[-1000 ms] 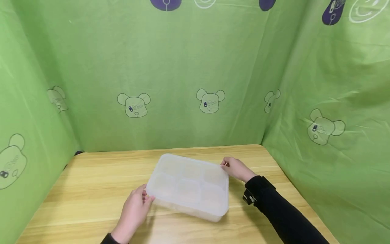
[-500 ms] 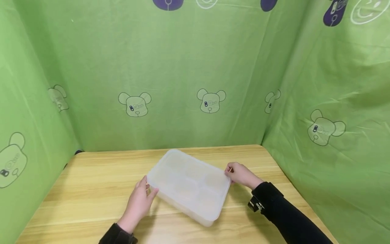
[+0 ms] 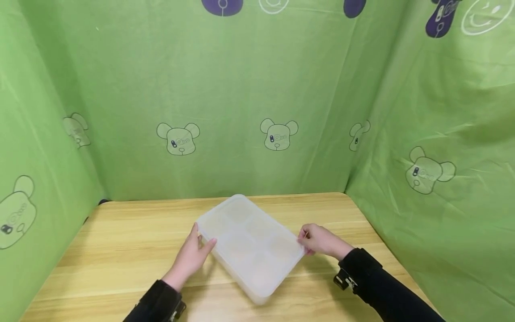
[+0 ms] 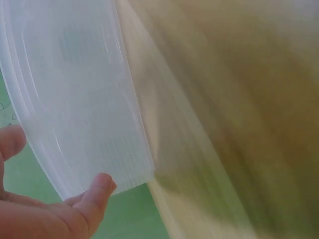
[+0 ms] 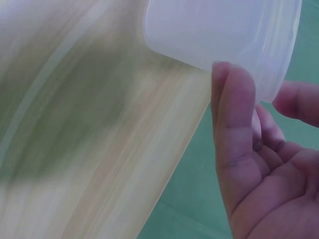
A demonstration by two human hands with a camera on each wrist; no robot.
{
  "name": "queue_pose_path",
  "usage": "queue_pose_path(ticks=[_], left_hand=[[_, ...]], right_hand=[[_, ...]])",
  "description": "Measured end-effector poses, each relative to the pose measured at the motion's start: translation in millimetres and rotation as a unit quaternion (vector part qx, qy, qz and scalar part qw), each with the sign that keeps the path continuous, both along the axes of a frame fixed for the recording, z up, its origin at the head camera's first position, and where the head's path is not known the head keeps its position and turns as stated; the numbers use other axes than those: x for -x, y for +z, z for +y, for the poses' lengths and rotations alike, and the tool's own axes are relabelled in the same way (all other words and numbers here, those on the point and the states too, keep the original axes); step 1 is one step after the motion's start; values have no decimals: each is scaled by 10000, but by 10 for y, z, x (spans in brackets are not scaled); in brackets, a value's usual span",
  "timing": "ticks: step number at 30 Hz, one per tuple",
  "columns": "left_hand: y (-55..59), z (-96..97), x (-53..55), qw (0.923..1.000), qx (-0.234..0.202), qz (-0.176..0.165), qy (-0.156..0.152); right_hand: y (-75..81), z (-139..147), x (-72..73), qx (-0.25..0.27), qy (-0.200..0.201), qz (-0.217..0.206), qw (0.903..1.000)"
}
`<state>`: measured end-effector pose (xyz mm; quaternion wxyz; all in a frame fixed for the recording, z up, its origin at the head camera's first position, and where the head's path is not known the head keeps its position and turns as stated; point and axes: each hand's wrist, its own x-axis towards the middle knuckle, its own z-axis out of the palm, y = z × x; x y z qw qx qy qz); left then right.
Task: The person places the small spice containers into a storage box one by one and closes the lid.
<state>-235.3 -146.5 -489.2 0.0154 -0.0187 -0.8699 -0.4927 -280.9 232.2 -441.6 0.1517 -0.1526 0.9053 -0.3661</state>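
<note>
A translucent white plastic storage box [image 3: 251, 241] with a lid lies at a slant across the middle of the head view. Several rounded compartments show faintly through its lid. My left hand [image 3: 191, 255] holds the box's left corner, thumb at the near edge and fingers along the side. On the opposite side, my right hand [image 3: 322, 240] pinches the right corner between thumb and fingers. The left wrist view shows the box's side wall [image 4: 89, 99] with fingertips [image 4: 102, 185] against it. In the right wrist view, fingers [image 5: 234, 104] press the rounded corner.
A wood-grain table [image 3: 128, 246] lies under the box. Green cloth [image 3: 225, 89] printed with bear heads hangs behind it and on both sides. Black sleeves [image 3: 378, 281] cover both forearms, with a small device [image 3: 346, 281] at the right wrist.
Seen from above, the box has turned clockwise. My left hand has moved away from me and slightly right; my right hand has come nearer and to the right. Both keep their corners.
</note>
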Motion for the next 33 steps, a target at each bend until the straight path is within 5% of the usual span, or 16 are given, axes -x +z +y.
queue_pose_path(ticks=[14, 22, 33], left_hand=[[20, -26, 276, 9972, -685, -190, -216], [-13, 34, 468, 9942, -1049, -48, -238], [-15, 75, 594, 9968, -752, 0, -268]], right_hand=[[20, -52, -220, 319, 466, -394, 9976], [-5, -120, -387, 568, 289, -667, 9957], [-109, -241, -608, 1091, -112, -678, 9917]])
